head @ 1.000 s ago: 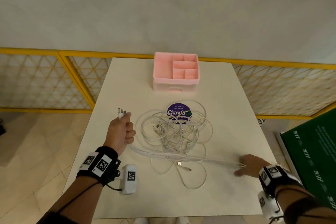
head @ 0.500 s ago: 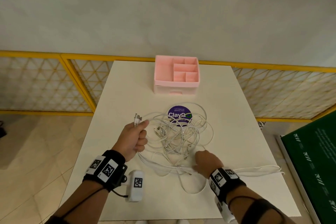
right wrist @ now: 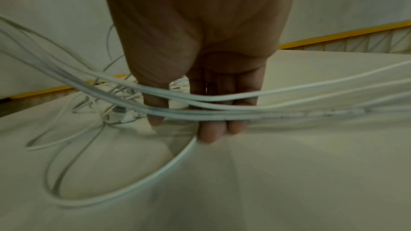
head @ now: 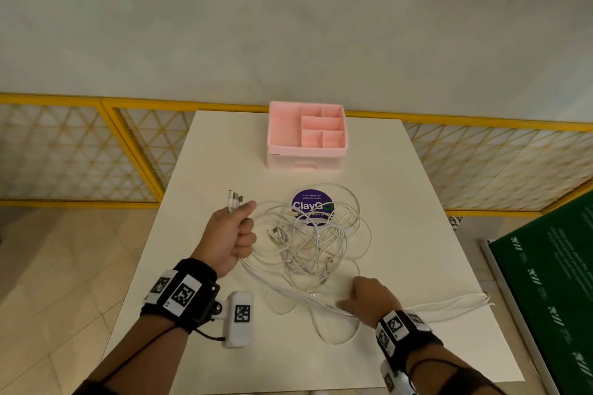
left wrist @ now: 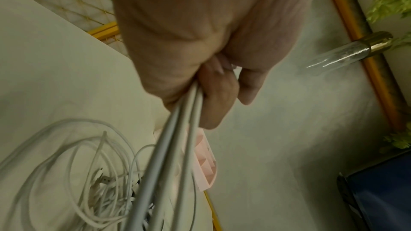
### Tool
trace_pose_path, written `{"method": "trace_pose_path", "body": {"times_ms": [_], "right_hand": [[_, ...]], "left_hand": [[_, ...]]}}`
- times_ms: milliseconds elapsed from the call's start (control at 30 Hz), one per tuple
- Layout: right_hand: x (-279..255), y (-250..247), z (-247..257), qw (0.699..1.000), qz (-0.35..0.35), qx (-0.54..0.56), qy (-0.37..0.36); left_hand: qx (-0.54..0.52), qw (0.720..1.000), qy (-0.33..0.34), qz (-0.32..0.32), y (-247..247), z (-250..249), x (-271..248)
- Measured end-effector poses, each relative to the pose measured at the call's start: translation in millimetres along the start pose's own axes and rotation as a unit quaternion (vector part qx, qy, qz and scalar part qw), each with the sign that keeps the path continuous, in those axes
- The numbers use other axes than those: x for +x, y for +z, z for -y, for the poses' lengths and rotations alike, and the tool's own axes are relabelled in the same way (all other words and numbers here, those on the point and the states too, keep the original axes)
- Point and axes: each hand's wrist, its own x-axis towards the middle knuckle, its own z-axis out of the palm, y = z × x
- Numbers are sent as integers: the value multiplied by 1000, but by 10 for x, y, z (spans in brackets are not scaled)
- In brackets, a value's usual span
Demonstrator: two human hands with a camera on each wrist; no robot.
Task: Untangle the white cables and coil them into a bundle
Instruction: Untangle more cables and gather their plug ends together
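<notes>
A tangle of white cables (head: 308,244) lies mid-table, partly over a purple round sticker (head: 313,205). My left hand (head: 245,228) is left of the tangle and grips several strands in a fist. Their plugs (head: 234,199) stick out above the thumb, and in the left wrist view the held strands (left wrist: 177,138) run down from the left hand (left wrist: 220,83) to the pile. My right hand (head: 353,301) is at the front, fingers fairly straight. Several strands (right wrist: 222,104) cross its thumb and fingers (right wrist: 209,133), whose tips touch the table. A pulled-out loop (head: 465,301) reaches the right table edge.
A pink compartment organiser (head: 279,125) with a drawer stands at the far middle of the white table (head: 224,144). A yellow lattice fence (head: 96,154) runs behind and to both sides. A green board (head: 545,282) leans by the right table edge.
My right hand has come back from the right table edge to the strands near the front middle, leaving a loop stretched out to the right. The left hand shifted right, closer to the tangle.
</notes>
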Motion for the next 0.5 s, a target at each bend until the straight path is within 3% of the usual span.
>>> {"method": "trace_pose_path", "body": {"times_ms": [167,267,400,500], "right_hand": [[14,30,68,1000,-10,-15,-7],[32,-244,79,995,-48,83,-6],[68,-809,193,946,-161,282,-27],[41,-1271,445,885,-177,425,-63]], "left_hand": [[5,1000,7,-3,85,43,-1],[-14,1000,8,-15,113,11,-11],[-76,997,-13,-24,128,1,12],[-89,996,-5,-26,172,42,23]]}}
